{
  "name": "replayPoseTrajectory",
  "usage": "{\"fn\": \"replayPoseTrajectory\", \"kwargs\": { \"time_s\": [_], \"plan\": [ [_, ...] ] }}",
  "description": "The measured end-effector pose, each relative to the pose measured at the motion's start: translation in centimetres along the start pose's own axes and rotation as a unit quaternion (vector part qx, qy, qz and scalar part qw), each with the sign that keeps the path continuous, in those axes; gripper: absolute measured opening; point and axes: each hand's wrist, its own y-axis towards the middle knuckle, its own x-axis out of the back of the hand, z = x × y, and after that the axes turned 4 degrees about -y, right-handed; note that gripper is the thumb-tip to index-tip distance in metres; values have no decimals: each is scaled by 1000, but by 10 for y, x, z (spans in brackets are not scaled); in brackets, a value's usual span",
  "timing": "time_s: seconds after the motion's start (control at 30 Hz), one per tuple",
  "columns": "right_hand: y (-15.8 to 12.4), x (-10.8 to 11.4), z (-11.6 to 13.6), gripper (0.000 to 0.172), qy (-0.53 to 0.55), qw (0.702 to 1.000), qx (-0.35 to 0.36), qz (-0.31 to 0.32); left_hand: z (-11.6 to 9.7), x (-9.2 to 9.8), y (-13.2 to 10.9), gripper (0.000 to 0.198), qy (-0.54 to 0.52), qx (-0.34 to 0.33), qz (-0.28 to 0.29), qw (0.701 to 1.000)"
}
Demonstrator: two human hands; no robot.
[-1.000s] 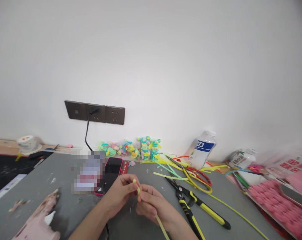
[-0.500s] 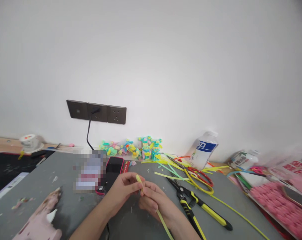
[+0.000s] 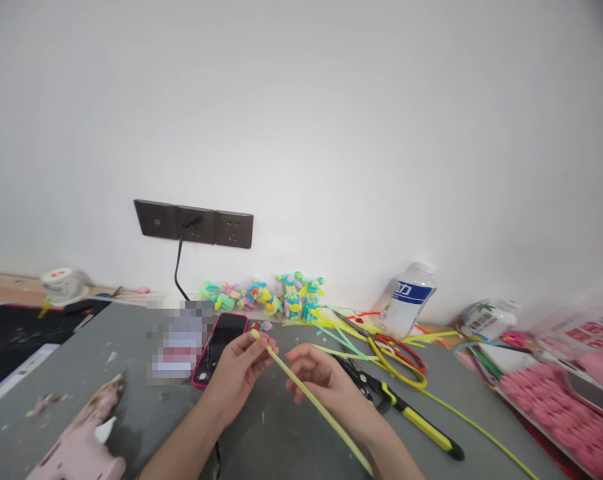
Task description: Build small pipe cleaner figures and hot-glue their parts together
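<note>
My left hand (image 3: 244,367) pinches one end of a pale yellow strip (image 3: 326,415), and a short folded tip sticks out above the fingers. From there the strip runs down to the right, passing over my right hand (image 3: 318,380). That hand has its fingers apart and curved beside the strip, with the thumb near it. Behind my left hand lies a phone with a pink edge (image 3: 230,328). Black and yellow pliers (image 3: 421,423) rest on the grey table, partly hidden by my right hand.
Small colourful fuzzy figures (image 3: 301,297) stand along the wall. Red and yellow scissors (image 3: 406,360) lie among loose strips, near a white bottle (image 3: 410,300). A pink glue gun (image 3: 81,447) lies front left, pink woven material (image 3: 556,407) at right.
My left hand has moved slightly left and up with the strip's end. My right hand has opened and shifted right, away from the left. More of the strip shows between them.
</note>
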Motion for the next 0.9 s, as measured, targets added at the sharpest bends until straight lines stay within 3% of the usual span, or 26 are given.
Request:
{"fn": "replayPoseTrajectory", "kwargs": {
  "time_s": [0.07, 0.33, 0.67, 0.9],
  "plan": [
    [3, -6, -4, 38, 14, 999, 31, -14, 1, -1, 0, 36, 7, 2, -5, 1000],
    [10, -11, -15, 23, -53, 988, 89, -118, 3, -1, 1, 41, 62, -7, 9, 998],
    [12, -3, -12, 19, -61, 974, 163, -147, 8, 3, -3, 38, 143, 13, 81, 986],
    [7, 4, -6, 24, -70, 979, 104, -159, 8, 0, -9, 30, 218, 80, 143, 962]
  ]
}}
